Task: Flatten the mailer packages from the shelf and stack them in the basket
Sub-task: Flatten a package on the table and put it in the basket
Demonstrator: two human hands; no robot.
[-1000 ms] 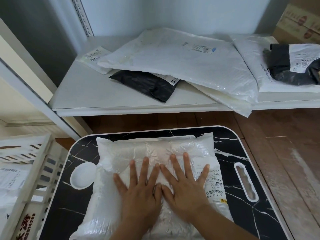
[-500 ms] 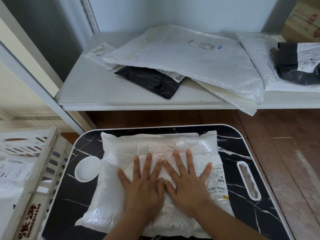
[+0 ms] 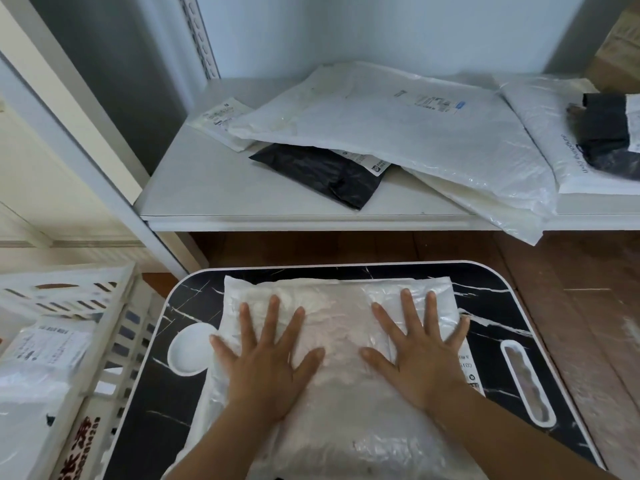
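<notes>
A puffy white mailer package (image 3: 337, 341) lies on the black marble-pattern table (image 3: 491, 292). My left hand (image 3: 265, 365) presses flat on its left half, fingers spread. On its right half my right hand (image 3: 420, 355) rests flat too, fingers apart, near the shipping label. The white slatted basket (image 3: 104, 327) stands at the lower left and holds flat white mailers (image 3: 38, 362). On the white shelf (image 3: 214, 188) behind the table lie a large white mailer (image 3: 398, 133), a black mailer (image 3: 325, 171) tucked under it, and a small white one (image 3: 221, 116).
Another white mailer (image 3: 550, 133) with a black package (image 3: 609, 133) on top sits at the shelf's right end, by a cardboard box (image 3: 620, 46). The table has a round recess (image 3: 188, 348) on the left and a handle slot (image 3: 526, 382) on the right. Wooden floor (image 3: 588, 306) lies to the right.
Both hands have slid apart from the middle of the package toward its left and right sides. The camera has shifted, bringing the shelf and table further right and down in view.
</notes>
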